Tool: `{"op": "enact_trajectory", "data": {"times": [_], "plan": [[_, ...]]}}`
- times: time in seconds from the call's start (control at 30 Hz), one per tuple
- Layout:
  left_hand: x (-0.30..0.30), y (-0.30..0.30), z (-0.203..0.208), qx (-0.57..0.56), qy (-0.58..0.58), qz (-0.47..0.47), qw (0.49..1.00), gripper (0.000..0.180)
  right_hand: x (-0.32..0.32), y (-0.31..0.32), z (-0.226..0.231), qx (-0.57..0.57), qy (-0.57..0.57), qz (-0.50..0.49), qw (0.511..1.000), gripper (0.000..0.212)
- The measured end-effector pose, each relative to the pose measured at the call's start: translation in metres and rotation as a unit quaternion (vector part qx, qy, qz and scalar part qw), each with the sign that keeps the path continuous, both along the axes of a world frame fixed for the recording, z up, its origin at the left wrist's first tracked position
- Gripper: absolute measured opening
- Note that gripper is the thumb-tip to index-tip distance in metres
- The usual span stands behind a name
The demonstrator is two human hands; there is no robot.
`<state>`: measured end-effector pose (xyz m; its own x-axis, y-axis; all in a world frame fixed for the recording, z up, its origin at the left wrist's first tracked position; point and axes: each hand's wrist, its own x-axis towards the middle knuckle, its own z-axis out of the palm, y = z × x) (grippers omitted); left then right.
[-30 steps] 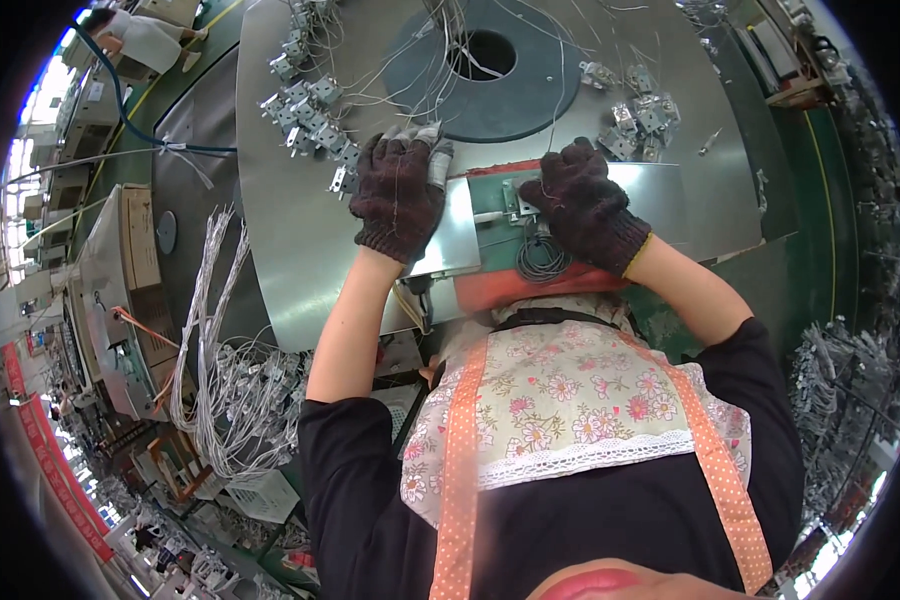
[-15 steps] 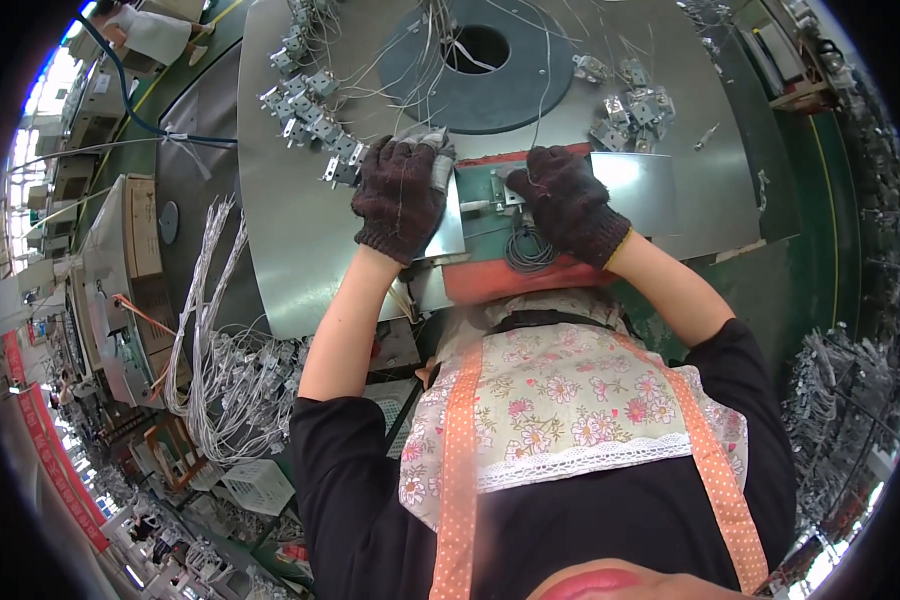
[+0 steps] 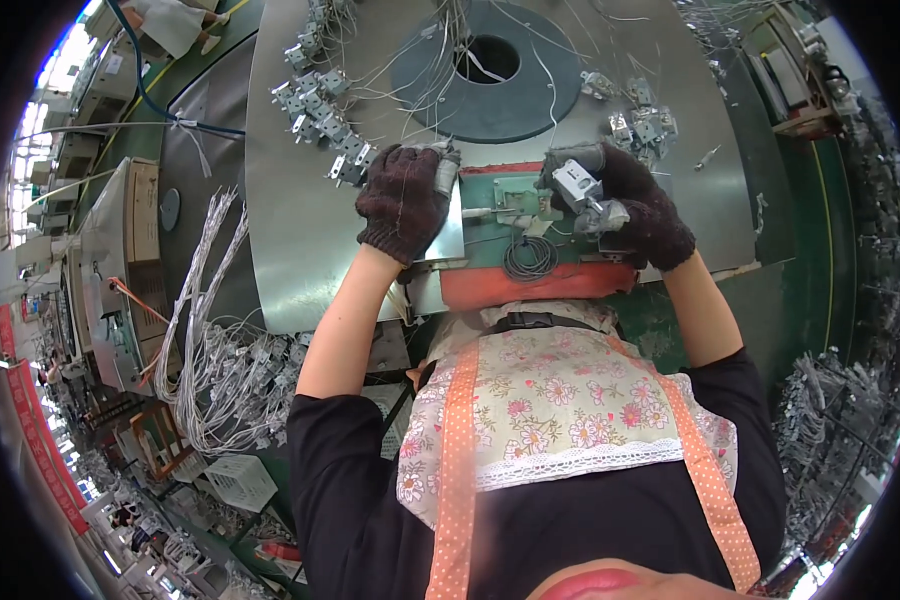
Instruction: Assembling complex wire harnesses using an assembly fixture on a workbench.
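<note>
Currently I see the right hand point(image 3: 646, 205) pinching a small silver metal housing point(image 3: 575, 183) between thumb and fingers, over the right part of the green board point(image 3: 480, 189). Left hand point(image 3: 402, 200) curled by the shiny plate point(image 3: 454, 238); can't tell if it grips anything. Housing's boxy, tilted.

Boxy silver part point(image 3: 576, 184) appears smooth metal; silver tabletop point(image 3: 310, 270), glossy metal; round grey disc point(image 3: 515, 115), matt; dark maroon gloves point(image 3: 402, 197), rough knitted cloth.
</note>
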<state>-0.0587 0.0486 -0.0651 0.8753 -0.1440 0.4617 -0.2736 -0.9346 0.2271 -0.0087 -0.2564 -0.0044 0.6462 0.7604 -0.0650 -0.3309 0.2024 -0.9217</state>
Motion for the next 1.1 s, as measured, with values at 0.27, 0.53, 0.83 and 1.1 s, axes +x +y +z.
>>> {"op": "enact_trajectory", "data": {"times": [0.27,0.53,0.83,1.1], "plan": [[0.001,0.0,0.001,-0.017,0.032,-0.008,0.999,0.021,0.01,0.007,-0.023,-0.196,-0.362,-0.031,0.911,0.048],[0.005,0.0,-0.003,-0.011,0.008,-0.002,1.0,0.02,0.007,0.032,-0.031,-0.38,-0.647,0.031,0.66,0.038],[0.003,0.002,-0.003,-0.009,0.005,-0.003,1.0,0.02,0.009,0.046,-0.035,-0.4,-0.675,0.038,0.619,0.037],[0.002,0.001,0.003,-0.032,0.01,-0.013,0.999,0.018,0.008,0.034,-0.02,-0.343,-0.678,0.004,0.651,0.038]]}}
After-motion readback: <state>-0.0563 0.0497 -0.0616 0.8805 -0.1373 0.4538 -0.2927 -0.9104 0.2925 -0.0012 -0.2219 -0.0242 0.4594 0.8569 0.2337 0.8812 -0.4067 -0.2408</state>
